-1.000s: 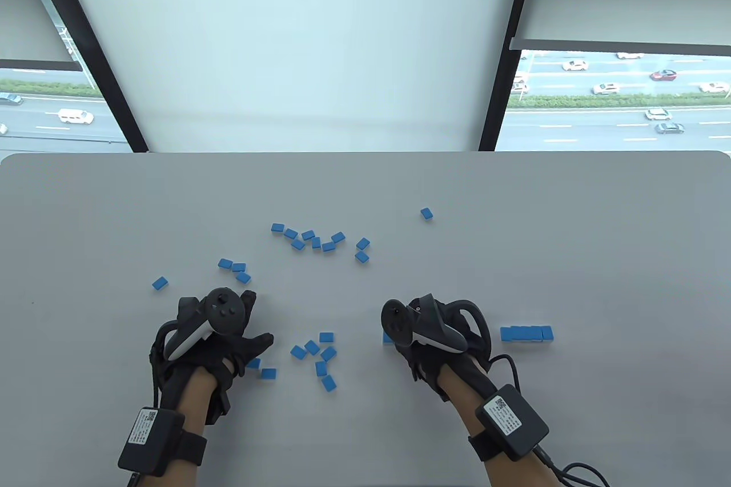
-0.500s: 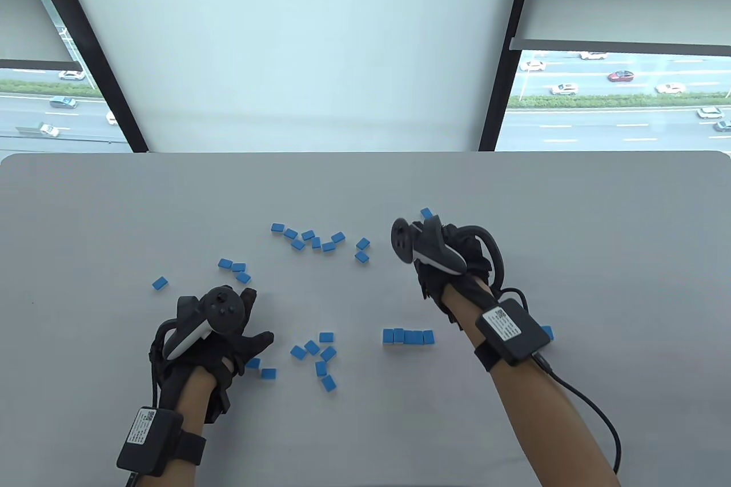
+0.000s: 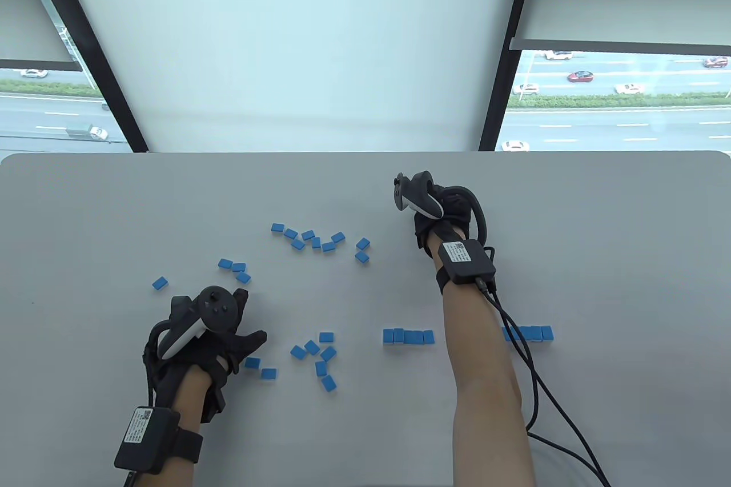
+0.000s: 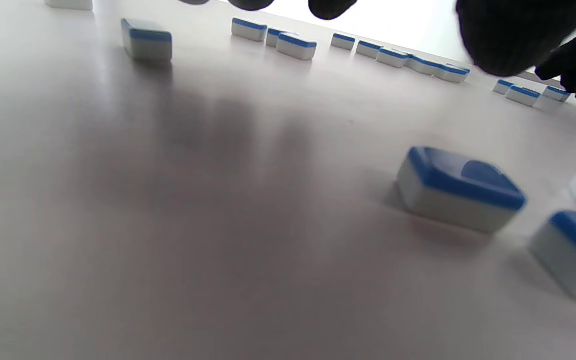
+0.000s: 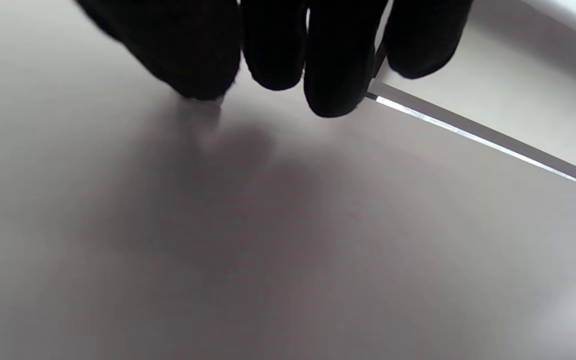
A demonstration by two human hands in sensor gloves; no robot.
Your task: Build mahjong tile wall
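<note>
Blue-backed mahjong tiles lie on the grey table [image 3: 599, 224]. A short row of several tiles [image 3: 408, 337] stands at the front middle, and a second row [image 3: 528, 333] is to its right, partly behind my right arm's cable. My right hand [image 3: 425, 202] reaches far out over the table. Its fingertips [image 5: 338, 75] hang bunched just above the surface, and no tile shows under them. My left hand [image 3: 246, 320] hovers with fingers spread and empty, beside two loose tiles [image 3: 260, 368]. The nearer one [image 4: 460, 187] also shows in the left wrist view.
Loose tiles lie in clusters: a far group [image 3: 317, 240], three by my left hand [image 3: 234, 269], a front group [image 3: 320, 358] and a single tile [image 3: 160, 283] at the left. The table's far edge [image 3: 365, 153] runs just past my right hand.
My right hand left the front row and moved far forward, over where a lone tile lay; that tile is now hidden. My left hand shifted slightly toward me.
</note>
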